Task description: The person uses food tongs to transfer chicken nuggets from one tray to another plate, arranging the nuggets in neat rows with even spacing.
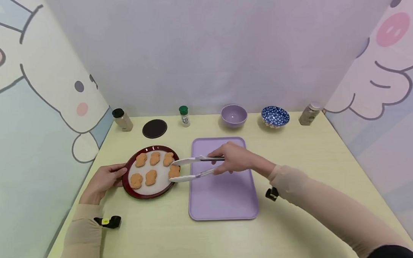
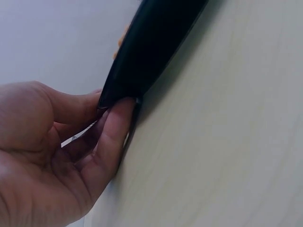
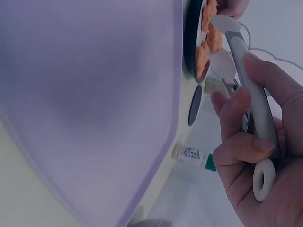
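Note:
My left hand [image 1: 104,182] grips the near-left rim of a dark red plate [image 1: 127,186], thumb on top and fingers beneath, as the left wrist view also shows. Several brown fried nuggets [image 1: 151,177] lie on the plate's white middle. With my right hand [image 1: 235,157] I hold a pair of tongs [image 1: 198,175] with white tips, reaching leftward over the purple tray [image 1: 222,200]. The spread tips stand either side of the rightmost nugget [image 1: 174,172] at the plate's right edge. In the right wrist view, fingers and thumb curl round the tongs' handle [image 3: 262,120].
Along the back stand a black-lidded jar [image 1: 122,119], a black round coaster [image 1: 154,128], a green-capped shaker [image 1: 184,116], a purple bowl [image 1: 234,116], a blue patterned bowl [image 1: 275,117] and a white-lidded jar [image 1: 310,114]. Walls with cartoon drawings enclose the table.

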### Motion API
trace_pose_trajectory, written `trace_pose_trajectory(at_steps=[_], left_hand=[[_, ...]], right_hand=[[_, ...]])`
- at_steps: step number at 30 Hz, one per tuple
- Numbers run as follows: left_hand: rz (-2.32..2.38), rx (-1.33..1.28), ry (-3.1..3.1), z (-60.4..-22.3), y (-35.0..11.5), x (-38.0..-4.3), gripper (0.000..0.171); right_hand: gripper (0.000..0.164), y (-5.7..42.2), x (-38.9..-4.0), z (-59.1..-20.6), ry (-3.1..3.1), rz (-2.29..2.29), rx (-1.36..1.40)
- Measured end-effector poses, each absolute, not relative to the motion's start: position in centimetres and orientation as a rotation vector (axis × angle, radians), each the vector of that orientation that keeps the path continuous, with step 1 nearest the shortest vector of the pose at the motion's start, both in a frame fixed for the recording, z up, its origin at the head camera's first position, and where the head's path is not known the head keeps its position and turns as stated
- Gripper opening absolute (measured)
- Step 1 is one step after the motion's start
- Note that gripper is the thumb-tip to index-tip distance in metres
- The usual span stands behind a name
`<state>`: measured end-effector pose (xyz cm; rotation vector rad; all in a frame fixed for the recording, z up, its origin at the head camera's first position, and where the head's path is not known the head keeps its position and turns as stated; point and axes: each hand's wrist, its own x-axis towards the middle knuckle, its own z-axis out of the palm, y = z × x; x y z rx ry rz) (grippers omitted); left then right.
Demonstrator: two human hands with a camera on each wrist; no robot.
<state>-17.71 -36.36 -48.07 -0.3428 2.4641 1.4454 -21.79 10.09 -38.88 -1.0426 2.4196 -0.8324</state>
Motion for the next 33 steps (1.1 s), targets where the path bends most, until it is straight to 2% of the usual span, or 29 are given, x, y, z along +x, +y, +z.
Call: trace_pose_trajectory(at_steps=[13,33], left_hand=[[1.463,-0.357,2.456,-48.1,-36.2,-17.6,0.05],[1.486,-0.359,2.422,-47.9,-36.2,-17.6,0.052]], right_hand=[[0.038,5.4,-21.3,-39.8,2.423,-0.807,-0.943],[0.03,4.7,-20.5,-38.7,2.432,-0.754,-0.877]])
